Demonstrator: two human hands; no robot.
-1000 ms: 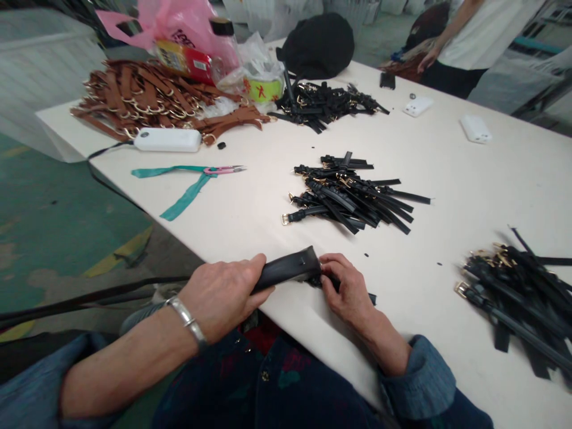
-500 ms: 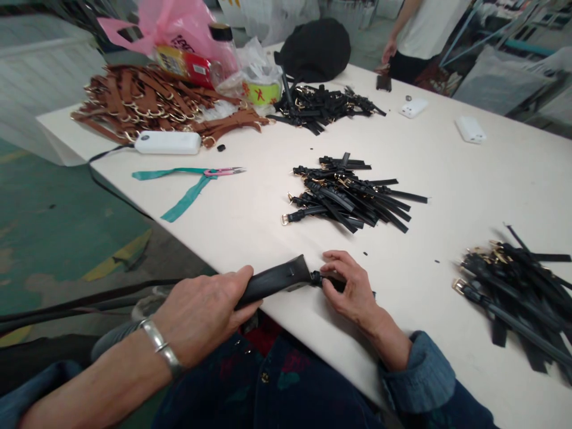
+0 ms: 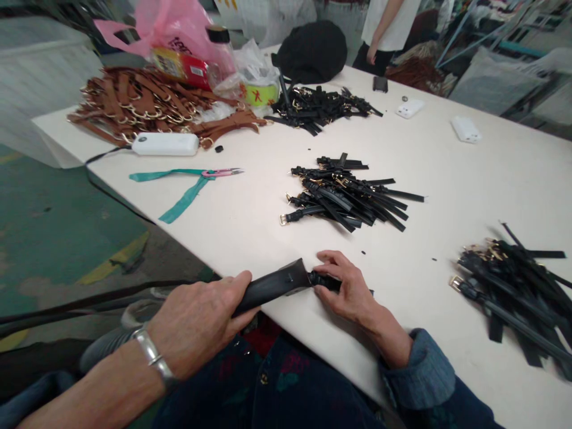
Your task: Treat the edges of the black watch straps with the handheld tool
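Observation:
My left hand, with a silver bracelet at its wrist, is closed round a long black piece. This piece is smooth, leather-like and wider at its far end, with a small mark near that end; I cannot tell its exact kind. At the table's front edge, its wide end meets a short black strap. My right hand grips that strap between thumb and fingers, which partly hide it. Beyond the hands lies a pile of black buckle straps. Another pile of black straps lies to the right.
Pink thread snips with green ribbon lie left of centre. Behind are a white power bank, brown straps, a pink bag, more black straps and a black cap. A person stands beyond the table.
Both hands stay nearly in place, the long black piece tilting slightly. The view has shifted a little. The person beyond the table has moved left.

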